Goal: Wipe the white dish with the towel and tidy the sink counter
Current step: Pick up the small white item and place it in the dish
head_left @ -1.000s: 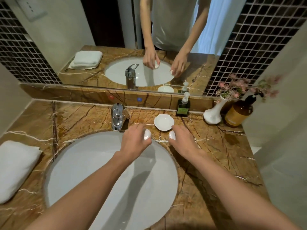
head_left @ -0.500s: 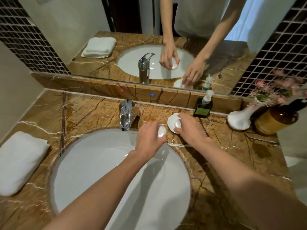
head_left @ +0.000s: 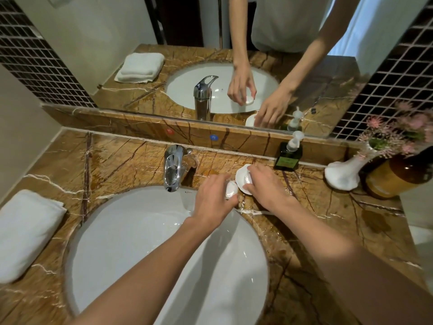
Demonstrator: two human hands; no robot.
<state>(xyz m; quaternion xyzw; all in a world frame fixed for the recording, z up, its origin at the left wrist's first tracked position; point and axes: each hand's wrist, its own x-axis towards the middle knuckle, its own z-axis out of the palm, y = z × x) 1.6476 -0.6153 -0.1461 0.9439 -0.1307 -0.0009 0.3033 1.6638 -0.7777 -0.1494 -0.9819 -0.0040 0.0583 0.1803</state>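
Your right hand (head_left: 264, 186) has moved onto the white dish (head_left: 241, 175), just right of the faucet (head_left: 173, 167), fingers pinching its rim and tipping it. Your left hand (head_left: 215, 199) still grips a small white soap (head_left: 231, 190) beside it. The towel (head_left: 25, 233) lies untouched, far left of the faucet, so wiping hasn't begun.

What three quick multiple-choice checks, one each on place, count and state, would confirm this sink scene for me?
1. Where does the folded towel lie?
A. on the counter left of the basin
B. in the basin
C. beside the vase

2. How many small white pieces do the hands hold?
A. none
B. one
C. two

3. What is the right hand doing?
A. lying flat on the counter
B. reaching into the white dish
C. pressing the pump bottle

Answers: 1 A, it rests on marble by the left edge. 2 C, the left hand and the right each hold one. 3 B, its fingers sit over the dish.
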